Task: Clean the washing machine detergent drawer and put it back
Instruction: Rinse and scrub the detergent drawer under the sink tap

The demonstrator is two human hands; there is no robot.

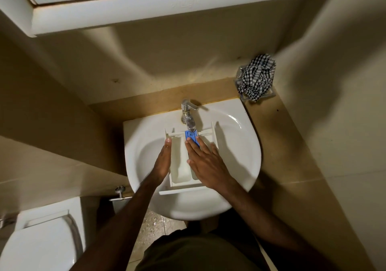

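Note:
A white plastic detergent drawer [180, 171] lies lengthwise in the white sink [240, 145], its front panel toward me and its far end under the metal tap [188, 114]. A blue insert [193, 138] sits in the drawer's middle compartment, just below the spout. My left hand [164, 160] presses flat against the drawer's left wall, fingers straight. My right hand [205, 160] lies spread over the right side of the drawer, its fingertips on the blue insert. I cannot tell whether water runs from the tap.
A black-and-white checked cloth [258, 77] sits in a holder on the tan counter [271, 128] at the back right. A toilet [41, 239] stands at lower left. A white cabinet [135, 5] hangs overhead. Walls close in on both sides. The floor [154, 227] looks wet.

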